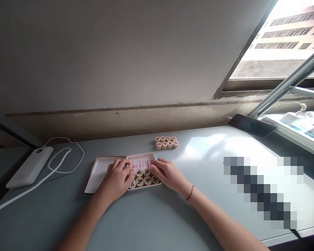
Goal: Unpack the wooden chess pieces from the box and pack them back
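Observation:
A shallow white box (144, 187) lies unfolded on the desk, its lid (101, 169) flat to the left. Round wooden Chinese chess pieces (147, 180) with dark characters fill its near part in two rows. Pink lines mark the bare far part of the box floor (140, 164). My left hand (117, 176) reaches over the left side, its curled fingers and thumb closed around the end of the upper row. From the right side my right hand (170, 173) grips the other end of that row with bent fingers. Both hands partly hide the end pieces.
Behind the box, pieces with red characters (166, 143) stand in two short rows. A white power bank (30, 167) with a looping white cable (59, 162) lies at the left. A dark phone (252, 125) leans at the back right, beside a metal frame bar (285, 85). The wall closes off the back.

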`<state>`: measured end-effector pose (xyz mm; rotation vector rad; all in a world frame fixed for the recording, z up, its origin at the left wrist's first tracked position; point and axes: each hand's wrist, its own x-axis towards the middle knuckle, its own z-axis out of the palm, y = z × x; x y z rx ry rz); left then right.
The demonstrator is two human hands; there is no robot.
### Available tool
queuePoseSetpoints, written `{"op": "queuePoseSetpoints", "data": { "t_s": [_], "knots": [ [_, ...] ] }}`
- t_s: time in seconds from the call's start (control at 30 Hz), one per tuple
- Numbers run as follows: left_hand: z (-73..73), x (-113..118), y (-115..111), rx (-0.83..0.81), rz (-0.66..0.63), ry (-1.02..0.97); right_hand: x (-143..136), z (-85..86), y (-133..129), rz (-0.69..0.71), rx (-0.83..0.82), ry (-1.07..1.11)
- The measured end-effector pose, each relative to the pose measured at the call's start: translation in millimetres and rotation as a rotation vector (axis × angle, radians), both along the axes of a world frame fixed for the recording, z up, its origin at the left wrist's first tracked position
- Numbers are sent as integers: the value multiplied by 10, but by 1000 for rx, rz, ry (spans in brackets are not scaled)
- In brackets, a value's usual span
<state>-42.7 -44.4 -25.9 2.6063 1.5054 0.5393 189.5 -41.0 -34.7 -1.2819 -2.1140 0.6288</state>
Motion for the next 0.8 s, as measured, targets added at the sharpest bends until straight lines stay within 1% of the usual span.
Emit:
{"op": "queuePoseSetpoints", "data": {
  "t_s": [0.13,0.33,0.4,0.43,0.5,0.53,0.6,0.7,0.77,0.8],
  "knots": [
    [55,-22,7,-56,-42,-24,-11,-34,27,-40,8,-4],
    [171,-59,12,-166,-69,-62,9,-16,23,-17,-30,-10],
    [206,-60,18,-179,-59,-82,6,-4,8,-41,-2,-19],
    [225,-52,19,-168,-47,-110,-2,5,-3,-58,49,-31],
    [260,-11,9,-140,-5,-217,-38,33,-37,-69,213,-50],
    [275,22,-5,-145,22,-290,-67,50,-59,-51,301,-48],
    [287,107,-49,-220,70,-448,-136,88,-105,24,431,-13],
    [245,240,-123,-417,80,-656,-207,128,-145,98,504,46],
    [185,303,-148,-508,98,-784,-184,125,-123,78,522,64],
    [152,322,-150,-521,132,-843,-148,110,-93,37,523,71]
  ]
}}
